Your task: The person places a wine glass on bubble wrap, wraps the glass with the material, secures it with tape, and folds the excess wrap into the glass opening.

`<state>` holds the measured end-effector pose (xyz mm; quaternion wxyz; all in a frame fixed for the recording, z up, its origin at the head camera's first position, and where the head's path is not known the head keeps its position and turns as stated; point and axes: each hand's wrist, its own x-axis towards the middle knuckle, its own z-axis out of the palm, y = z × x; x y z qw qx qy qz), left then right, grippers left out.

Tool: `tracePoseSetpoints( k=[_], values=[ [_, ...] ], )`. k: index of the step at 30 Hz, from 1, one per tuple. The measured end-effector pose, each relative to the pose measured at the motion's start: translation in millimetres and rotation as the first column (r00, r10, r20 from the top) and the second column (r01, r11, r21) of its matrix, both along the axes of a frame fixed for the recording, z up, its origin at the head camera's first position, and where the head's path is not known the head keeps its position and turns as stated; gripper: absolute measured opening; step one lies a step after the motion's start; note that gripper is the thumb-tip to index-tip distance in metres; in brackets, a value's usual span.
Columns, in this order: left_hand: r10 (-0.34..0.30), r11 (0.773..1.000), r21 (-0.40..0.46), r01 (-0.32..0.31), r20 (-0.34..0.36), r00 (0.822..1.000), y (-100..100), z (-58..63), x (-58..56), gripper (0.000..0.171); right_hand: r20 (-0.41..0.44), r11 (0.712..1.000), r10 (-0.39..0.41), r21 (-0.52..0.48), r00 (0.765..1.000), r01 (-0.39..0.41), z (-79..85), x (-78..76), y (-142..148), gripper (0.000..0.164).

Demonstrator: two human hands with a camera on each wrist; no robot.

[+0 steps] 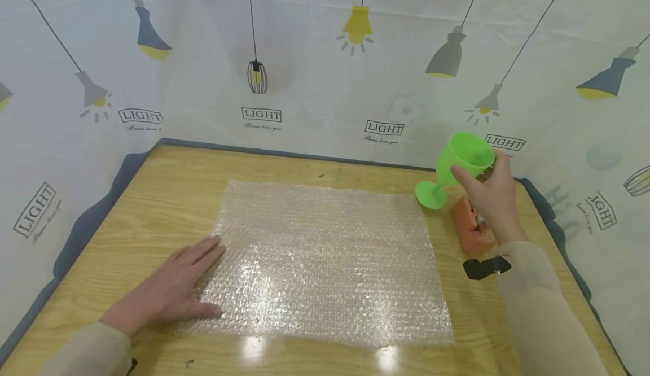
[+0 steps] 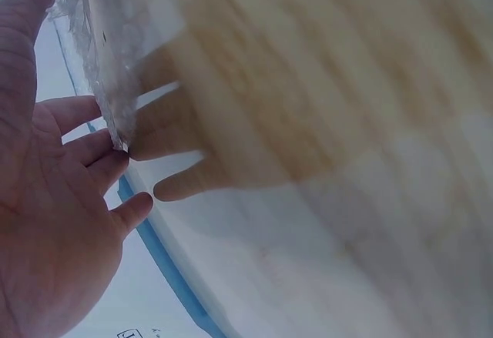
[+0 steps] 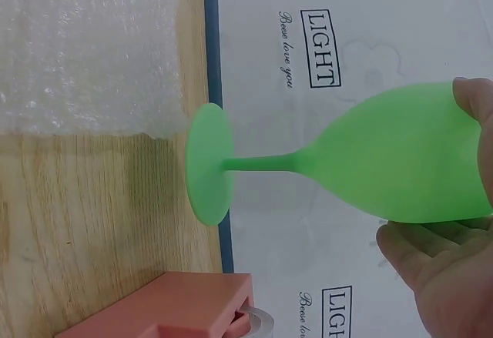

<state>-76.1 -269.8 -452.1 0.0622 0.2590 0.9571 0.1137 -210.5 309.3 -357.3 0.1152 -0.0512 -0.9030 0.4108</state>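
Note:
A bright green plastic wine goblet [image 1: 449,164] is held at its bowl by my right hand [image 1: 491,195], thumb on one side and fingers on the other. It tilts, with its round foot toward the sheet's back right corner; the right wrist view shows its slim stem [image 3: 262,163] and foot. A sheet of clear bubble wrap [image 1: 325,263] lies spread flat on the table. My left hand [image 1: 175,285] rests at the sheet's left edge, fingers extended. In the left wrist view, the fingertips meet the wrap's crinkled edge [image 2: 112,68].
An orange-red tape dispenser [image 1: 472,232] stands right of the wrap, just below my right hand. The wooden table [image 1: 167,189] ends at a printed cloth backdrop [image 1: 315,71] along the back and both sides.

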Motion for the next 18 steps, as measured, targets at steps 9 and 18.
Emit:
tracePoseSetpoints(
  k=[9,18],
  values=[
    [0.002,1.000,0.003,-0.002,0.016,1.000,2,-1.1,-3.3,0.125,-0.028,0.999,0.047,-0.009,0.999,-0.047,1.0,10.9,-9,0.089],
    [-0.004,1.000,0.004,0.003,0.024,1.000,4,1.3,-5.6,0.125,-0.067,0.997,0.081,-0.002,0.994,-0.081,-4.7,15.1,-16,0.085]
  ],
)
